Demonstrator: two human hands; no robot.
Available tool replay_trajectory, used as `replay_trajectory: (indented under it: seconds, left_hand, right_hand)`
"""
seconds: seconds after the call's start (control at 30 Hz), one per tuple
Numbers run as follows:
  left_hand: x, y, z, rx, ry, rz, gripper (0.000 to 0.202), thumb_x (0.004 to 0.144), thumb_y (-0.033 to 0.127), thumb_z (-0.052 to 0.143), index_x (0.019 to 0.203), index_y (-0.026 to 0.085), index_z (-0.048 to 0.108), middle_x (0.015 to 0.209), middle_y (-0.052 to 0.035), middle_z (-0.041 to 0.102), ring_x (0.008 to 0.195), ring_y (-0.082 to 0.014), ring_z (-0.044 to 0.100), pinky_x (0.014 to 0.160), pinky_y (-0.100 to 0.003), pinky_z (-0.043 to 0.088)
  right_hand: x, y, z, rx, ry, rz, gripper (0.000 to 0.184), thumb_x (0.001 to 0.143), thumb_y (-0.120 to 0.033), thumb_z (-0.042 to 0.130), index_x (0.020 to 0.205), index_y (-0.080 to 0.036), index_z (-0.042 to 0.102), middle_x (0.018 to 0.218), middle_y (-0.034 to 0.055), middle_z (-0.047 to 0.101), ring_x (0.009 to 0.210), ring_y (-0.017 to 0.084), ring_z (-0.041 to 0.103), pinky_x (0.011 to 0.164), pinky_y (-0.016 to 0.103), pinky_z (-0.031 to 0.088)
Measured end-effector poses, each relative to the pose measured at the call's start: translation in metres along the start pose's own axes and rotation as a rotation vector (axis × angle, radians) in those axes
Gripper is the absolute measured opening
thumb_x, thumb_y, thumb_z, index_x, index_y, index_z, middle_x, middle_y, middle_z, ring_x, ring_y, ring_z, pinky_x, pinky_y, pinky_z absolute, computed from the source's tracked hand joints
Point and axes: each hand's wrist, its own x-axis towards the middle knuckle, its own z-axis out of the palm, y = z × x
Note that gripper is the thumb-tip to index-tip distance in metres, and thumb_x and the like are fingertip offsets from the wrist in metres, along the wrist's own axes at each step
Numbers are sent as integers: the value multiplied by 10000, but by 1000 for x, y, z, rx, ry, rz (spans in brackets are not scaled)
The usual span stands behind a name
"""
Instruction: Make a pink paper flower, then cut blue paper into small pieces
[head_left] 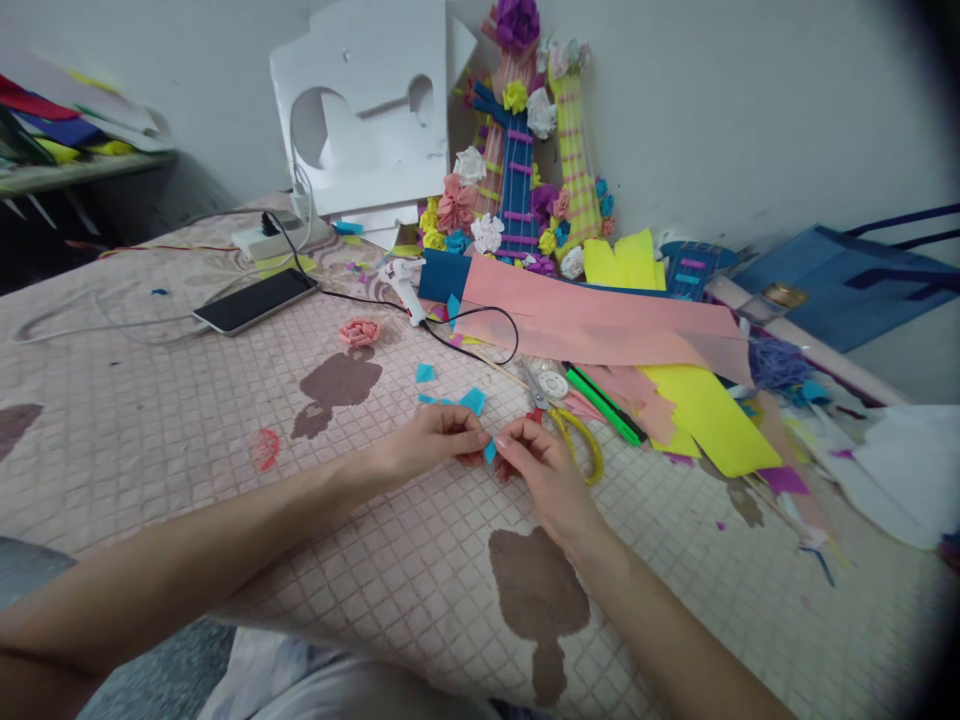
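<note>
Between my two hands, a small piece of blue paper (490, 451) is pinched at the fingertips. My left hand (439, 438) grips its left side, with thumb and fingers closed. From the right, my right hand (541, 468) pinches the other side. Just beyond my left fingers lie more blue paper pieces (473, 400), and a single blue square (425, 372) sits a little farther off. Scissors (576, 440) with yellow and red handles rest beside my right hand, partly hidden by it. A green cutter knife (604, 403) lies to their right.
A white glue gun (405, 288) with a looping black cord stands at mid-table. A phone (257, 300) and a pink paper flower (360, 332) lie left of it. Pink paper (600, 318) and yellow paper (709, 415) spread at right. Decorated paper guitars (517, 190) lean on the wall.
</note>
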Motion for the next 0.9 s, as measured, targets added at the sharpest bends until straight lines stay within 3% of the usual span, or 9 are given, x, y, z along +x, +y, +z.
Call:
replay_trajectory:
  seconds: [0.1,0.23,0.37,0.5,0.63,0.77,0.9]
  left_hand:
    - [1,-1,-2,44,-4,13,272,764,374,630,676,128,553,631,18,535,604,-88,497,607,-228,412]
    - [1,-3,-3,181,3,53,260,773,362,613,670,127,572,628,13,547,596,-89,494,570,-216,393]
    - [1,-6,-1,193,6,60,266,800,378,587,716,127,583,646,7,562,597,-89,506,562,-208,400]
    - [0,-4,3,82,44,41,243,789,364,602,817,123,583,694,-5,589,624,-100,545,595,-223,436]
    - [-1,0,4,4,49,-7,235,775,351,630,799,122,586,678,5,582,615,-90,547,607,-217,442]
    - [0,1,1,-45,30,-41,206,767,322,644,789,122,596,684,13,583,609,-78,543,608,-210,445]
    - [0,1,-1,-77,16,-20,168,728,255,680,811,127,608,710,14,597,641,-84,554,624,-217,459]
  right_hand:
    - [-1,0,-4,15,-69,77,280,790,-464,605,723,-195,565,566,-39,535,519,100,500,494,232,428]
    - [0,1,-9,-79,-126,81,232,757,-400,648,747,-188,557,581,-49,529,515,90,499,501,226,428]
    - [2,0,-11,-192,-111,12,183,772,-347,603,717,-191,524,570,-56,495,504,89,477,499,233,410]
    - [0,-3,-8,-355,-15,-119,140,769,-287,586,694,-195,513,591,-50,484,523,91,450,493,230,369]
    - [-3,-2,-6,-428,-8,-176,122,757,-256,598,685,-196,521,620,-39,508,554,97,464,507,232,368]
    - [-2,1,-8,-344,-45,-121,161,757,-308,645,705,-197,541,622,-42,520,554,96,479,520,233,394]
    - [1,2,-12,-94,-87,27,245,757,-402,670,721,-194,547,580,-55,525,506,84,494,502,226,420]
